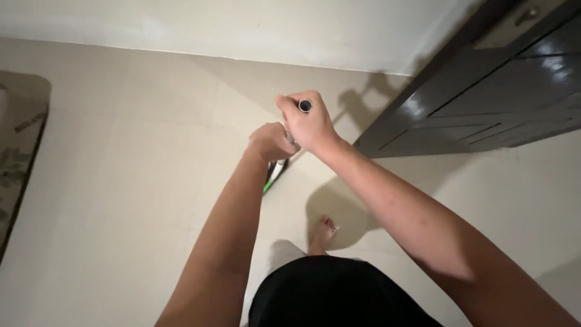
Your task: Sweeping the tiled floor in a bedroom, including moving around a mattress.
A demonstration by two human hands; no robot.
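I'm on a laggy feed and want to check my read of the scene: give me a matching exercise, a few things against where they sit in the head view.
Things:
1. right hand
2. left hand
3. dark door
4. mat

Places:
A. far left edge of the floor
B. closed around the top end of the pole
C. upper right, standing by the wall
D. gripping the pole lower down, just below the other hand

Pairs: 1-B, 2-D, 3-C, 4-A
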